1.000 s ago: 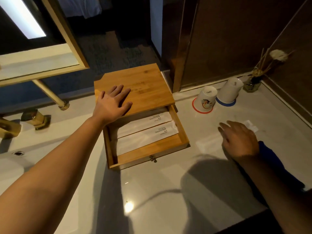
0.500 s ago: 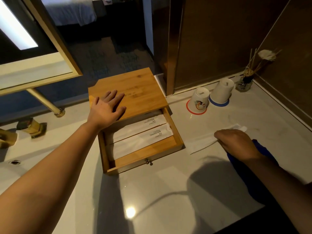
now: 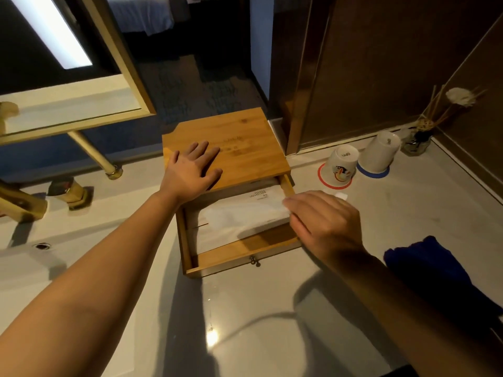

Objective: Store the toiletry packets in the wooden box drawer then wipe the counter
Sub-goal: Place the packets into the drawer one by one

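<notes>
Right hand [image 3: 324,224] pinches white packet [image 3: 245,217] over open drawer [image 3: 239,257], long axis along the drawer front. Left hand [image 3: 190,172] spread flat on box top [image 3: 245,142], so I'd lower with the right

A hotel bathroom vanity is indicated: a gold-framed mirror [image 3: 81,115], brass tap fittings [image 3: 68,190], upturned cups on coasters [image 3: 341,164], a reed diffuser [image 3: 416,142], and a bed [image 3: 141,12] seen beyond the pale table [image 3: 258,322].

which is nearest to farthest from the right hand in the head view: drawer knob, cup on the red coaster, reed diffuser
From the right hand:
1. drawer knob, just left and toward the person, on the drawer front
2. cup on the red coaster, beyond the hand
3. reed diffuser, far right corner by the wall
</notes>
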Available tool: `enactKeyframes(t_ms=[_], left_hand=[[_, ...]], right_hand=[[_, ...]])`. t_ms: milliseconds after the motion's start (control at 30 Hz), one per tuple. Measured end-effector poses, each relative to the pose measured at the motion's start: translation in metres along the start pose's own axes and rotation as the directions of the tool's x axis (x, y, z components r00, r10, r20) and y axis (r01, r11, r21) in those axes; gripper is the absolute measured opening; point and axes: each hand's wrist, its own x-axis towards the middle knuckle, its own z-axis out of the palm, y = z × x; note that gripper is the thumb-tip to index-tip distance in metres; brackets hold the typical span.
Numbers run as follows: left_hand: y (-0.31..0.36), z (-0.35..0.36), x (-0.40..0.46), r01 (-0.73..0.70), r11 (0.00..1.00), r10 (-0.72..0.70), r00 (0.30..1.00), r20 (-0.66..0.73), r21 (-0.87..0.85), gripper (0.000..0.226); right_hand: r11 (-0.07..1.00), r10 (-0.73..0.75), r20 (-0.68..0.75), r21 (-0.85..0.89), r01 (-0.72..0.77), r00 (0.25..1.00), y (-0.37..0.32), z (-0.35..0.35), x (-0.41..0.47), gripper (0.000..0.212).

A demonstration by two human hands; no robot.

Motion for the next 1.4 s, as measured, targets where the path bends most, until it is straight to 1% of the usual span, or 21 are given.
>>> enactKeyframes(t_ms=[167,233,367,467,600,700,733,800,867,933,967,1067,1133,1167,1233,1267,1333,1367,1400], left_hand=[[0.000,0.000,-0.001,0.001,1.000,-0.001,1.000,0.003,-0.006,0.061],[-0.001,-0.001,-0.001,0.002,1.000,-0.002,1.000,-0.004,-0.014,0.061],[-0.001,-0.001,0.000,0.006,1.000,-0.007,1.000,-0.013,-0.020,0.061],[-0.001,-0.001,-0.001,0.007,1.000,-0.008,1.000,-0.017,-0.025,0.061],[-0.002,0.000,-0.001,0.001,1.000,-0.002,1.000,-0.027,-0.023,0.059],[-0.002,0.001,0.000,-0.001,1.000,0.001,0.999,-0.032,-0.025,0.058],[-0.002,0.001,0.000,-0.003,1.000,0.002,0.999,-0.032,-0.023,0.059],[-0.002,0.001,0.000,-0.003,1.000,0.002,0.999,-0.033,-0.019,0.060],[-0.002,0.000,0.000,-0.001,1.000,0.000,1.000,-0.030,-0.019,0.061],[-0.001,-0.001,-0.001,-0.001,1.000,0.000,1.000,-0.029,-0.025,0.062],[-0.001,-0.001,-0.001,-0.002,1.000,0.002,1.000,-0.030,-0.028,0.062],[-0.001,0.000,-0.001,-0.009,0.999,0.008,0.999,-0.034,-0.032,0.060],[-0.002,0.000,-0.001,-0.009,1.000,0.008,0.999,-0.036,-0.028,0.059],[-0.002,0.000,-0.001,-0.009,1.000,0.008,0.999,-0.034,-0.028,0.059],[-0.002,0.000,0.000,-0.009,1.000,0.008,0.999,-0.031,-0.029,0.060],[-0.002,0.000,0.000,-0.009,1.000,0.008,0.999,-0.033,-0.027,0.060],[-0.003,0.001,0.000,-0.006,1.000,0.005,0.999,-0.037,-0.024,0.060],[-0.003,0.001,0.000,-0.004,1.000,0.003,0.999,-0.038,-0.025,0.060],[-0.003,0.002,0.000,-0.002,1.000,0.001,0.999,-0.038,-0.027,0.059]], right_hand=[[0.998,-0.050,0.157,0.046,0.044,0.986,-0.030,0.033,0.006,0.009],[0.996,-0.088,0.215,0.049,0.079,0.973,-0.035,0.043,0.006,0.010],[0.990,-0.130,0.225,0.085,0.114,0.966,-0.041,0.050,0.006,0.012],[0.990,-0.131,0.306,0.088,0.109,0.943,-0.042,0.059,0.003,0.014],[0.997,-0.039,0.393,0.083,0.007,0.918,-0.039,0.063,-0.001,0.017],[0.999,0.022,0.455,0.034,-0.042,0.890,-0.040,0.063,0.002,0.026],[0.999,0.044,0.490,0.005,-0.053,0.871,-0.040,0.064,0.004,0.031],[0.995,0.102,0.587,-0.062,-0.082,0.803,-0.042,0.068,0.006,0.040],[0.988,0.152,0.633,-0.090,-0.122,0.759,-0.042,0.067,0.008,0.042],[0.985,0.136,0.645,-0.007,-0.172,0.752,-0.041,0.061,0.010,0.027],[0.979,0.127,0.664,0.037,-0.202,0.737,-0.039,0.060,0.010,0.022],[0.958,0.123,0.702,0.101,-0.269,0.701,-0.031,0.055,0.005,0.027],[0.939,0.143,0.670,0.141,-0.314,0.728,-0.029,0.055,-0.001,0.030],[0.930,0.140,0.674,0.161,-0.329,0.725,-0.028,0.055,-0.004,0.037],[0.923,0.142,0.708,0.159,-0.352,0.692,-0.029,0.052,-0.009,0.051],[0.928,0.144,0.703,0.149,-0.342,0.696,-0.031,0.050,-0.011,0.051],[0.945,0.145,0.670,0.124,-0.303,0.728,-0.038,0.048,-0.010,0.046],[0.951,0.137,0.664,0.121,-0.286,0.735,-0.042,0.048,-0.007,0.048],[0.949,0.127,0.698,0.123,-0.292,0.705,-0.047,0.048,-0.002,0.056]])
